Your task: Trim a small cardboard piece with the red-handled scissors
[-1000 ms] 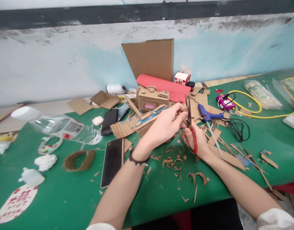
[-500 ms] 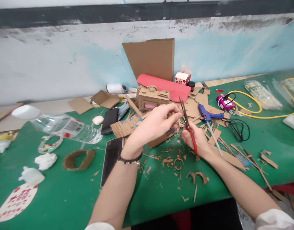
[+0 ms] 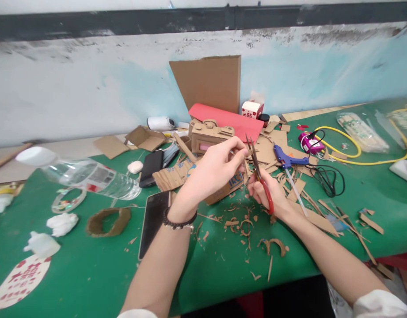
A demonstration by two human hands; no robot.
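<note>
My right hand [image 3: 268, 192] grips a pair of scissors [image 3: 267, 197] with red handles, its dark blades pointing up and away and standing slightly apart. Just left of the blades, my left hand [image 3: 218, 163] is closed in a pinch, fingertips together. Whatever those fingers hold is too small or too hidden to make out. Behind the left hand sits a camera-shaped cardboard model [image 3: 210, 134] with a pink window. Below both hands, curled cardboard scraps [image 3: 245, 227] lie scattered on the green table [image 3: 223, 274].
To the right lie a blue glue gun [image 3: 287, 159], a purple plug adapter [image 3: 311, 142] and a yellow cable [image 3: 355, 141]. A water bottle [image 3: 100, 179], a phone [image 3: 153, 221] and a cardboard ring [image 3: 108, 221] are on the left. A cardboard sheet [image 3: 213, 81] leans against the wall.
My left hand has shifted slightly left, away from the scissors. The blades have spread a little wider, and my right hand has moved slightly left.
</note>
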